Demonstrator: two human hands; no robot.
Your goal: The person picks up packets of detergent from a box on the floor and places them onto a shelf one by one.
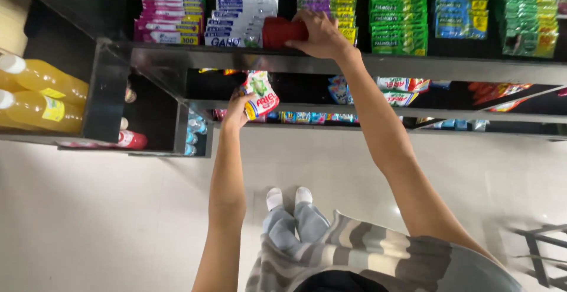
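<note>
Right hand (319,35) on red packet (283,32), shelf (413,66).

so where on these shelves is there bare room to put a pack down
Bare black shelf edge runs right of the right hand on the red pack. The dark gap left of the left hand is open. Sachet rows crowd the top shelf.

Two yellow bottles (35,94), one red pack (283,32), one detergent sachet (261,95), two hands (322,35)
</note>
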